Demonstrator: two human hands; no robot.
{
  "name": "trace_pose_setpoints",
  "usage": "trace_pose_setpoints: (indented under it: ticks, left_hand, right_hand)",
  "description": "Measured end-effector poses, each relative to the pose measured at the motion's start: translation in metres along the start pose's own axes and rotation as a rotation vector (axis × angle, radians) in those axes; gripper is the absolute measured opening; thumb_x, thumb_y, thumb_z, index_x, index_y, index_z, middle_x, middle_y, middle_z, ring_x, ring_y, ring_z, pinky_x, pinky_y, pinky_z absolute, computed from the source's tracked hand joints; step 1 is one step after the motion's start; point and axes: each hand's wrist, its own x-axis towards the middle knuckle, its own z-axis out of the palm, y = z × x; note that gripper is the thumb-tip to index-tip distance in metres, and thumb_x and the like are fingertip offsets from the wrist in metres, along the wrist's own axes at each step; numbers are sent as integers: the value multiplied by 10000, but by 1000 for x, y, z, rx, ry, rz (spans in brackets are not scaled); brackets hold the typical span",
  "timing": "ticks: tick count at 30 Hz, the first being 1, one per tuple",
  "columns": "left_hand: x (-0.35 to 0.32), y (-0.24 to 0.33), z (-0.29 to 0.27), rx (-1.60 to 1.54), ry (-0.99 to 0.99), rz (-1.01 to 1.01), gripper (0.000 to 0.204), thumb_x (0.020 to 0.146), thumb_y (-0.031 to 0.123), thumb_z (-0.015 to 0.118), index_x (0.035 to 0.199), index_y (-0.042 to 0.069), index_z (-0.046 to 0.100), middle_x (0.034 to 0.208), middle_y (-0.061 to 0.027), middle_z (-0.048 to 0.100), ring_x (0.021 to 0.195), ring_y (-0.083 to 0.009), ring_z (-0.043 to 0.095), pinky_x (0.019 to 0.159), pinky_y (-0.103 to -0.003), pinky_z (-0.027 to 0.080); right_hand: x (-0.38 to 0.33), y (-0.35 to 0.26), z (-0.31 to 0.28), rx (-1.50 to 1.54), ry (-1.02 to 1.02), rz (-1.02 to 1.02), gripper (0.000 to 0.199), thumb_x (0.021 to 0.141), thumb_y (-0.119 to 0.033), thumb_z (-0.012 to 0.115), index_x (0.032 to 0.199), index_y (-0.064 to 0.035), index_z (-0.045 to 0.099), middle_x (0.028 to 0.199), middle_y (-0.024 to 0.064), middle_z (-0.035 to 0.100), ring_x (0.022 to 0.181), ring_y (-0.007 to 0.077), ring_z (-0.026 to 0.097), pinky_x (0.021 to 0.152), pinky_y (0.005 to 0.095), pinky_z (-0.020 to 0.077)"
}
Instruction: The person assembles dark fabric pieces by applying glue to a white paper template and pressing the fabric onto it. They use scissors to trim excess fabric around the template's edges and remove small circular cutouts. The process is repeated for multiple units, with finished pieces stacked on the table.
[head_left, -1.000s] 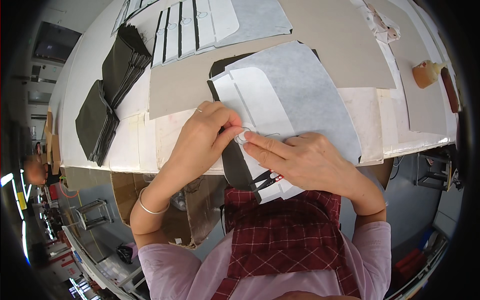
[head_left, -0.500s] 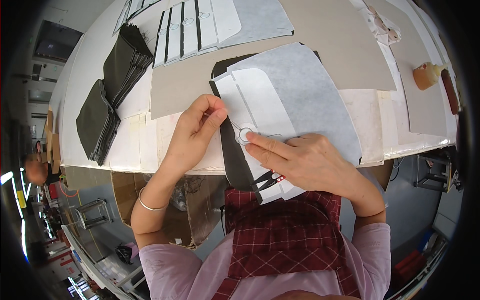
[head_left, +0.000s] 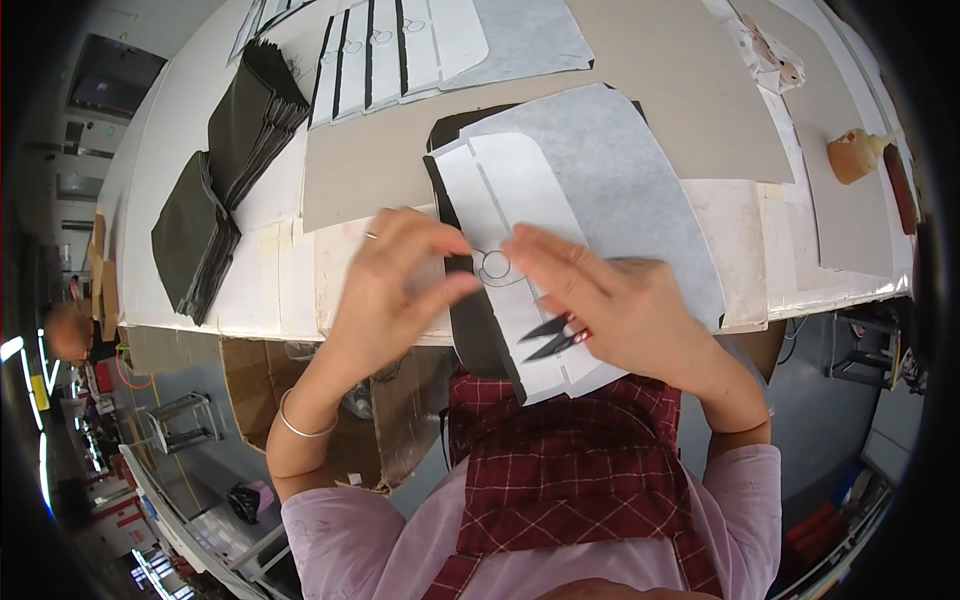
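A white panel lies on a pale grey fabric sheet, with a black fabric piece showing along its left side. On the panel is a small round ring outline with a thin dark thread-like loop. My left hand, slightly blurred, is just left of the ring, thumb and forefinger apart with nothing visible between them. Across the panel's right side, my right hand has its fingers stretched toward the ring. Tucked in that hand are thread snips, their dark blades pointing left over the panel.
Several similar white panels overlap in a row at the back. Folded black fabric stacks lie at the left. A bottle of amber liquid stands at the right on grey board. Below the table's front edge is an open cardboard box.
My left thumb and forefinger have parted from a pinch. My right fingertips have lifted off the ring and moved slightly up. The snips' blades now show more fully.
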Motion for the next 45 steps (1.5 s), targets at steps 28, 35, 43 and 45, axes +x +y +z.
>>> trace_pose_setpoints:
  ticks: [28,35,43,45]
  left_hand:
    - [15,12,23,24,-180,154,149,809,40,752,942,63,689,977,-62,629,964,-274,550,885,-387,442]
    - [0,-1,5,-469,-154,-256,73,970,73,666,993,22,619,859,-6,646,815,-92,604,780,-239,469]
    - [0,-24,-23,-137,119,-434,256,904,140,759,1089,38,614,837,2,600,827,-135,577,789,-280,467]
    - [5,-20,-19,63,61,-61,307,843,152,800,1074,38,633,862,-20,599,862,-178,568,797,-322,469]
  right_hand:
    - [2,-1,-2,48,93,138,712,754,87,682,1424,-87,518,1292,97,652,819,165,752,537,279,558]
    - [3,-4,-3,71,69,150,719,752,82,689,1425,-100,514,1265,80,658,832,154,754,539,272,556]
    - [3,-2,-1,55,70,147,691,752,63,705,1402,-104,538,1227,60,673,800,158,749,529,278,553]
    - [3,-2,-1,39,61,144,684,751,60,708,1395,-104,546,1211,64,679,790,162,747,527,281,552]
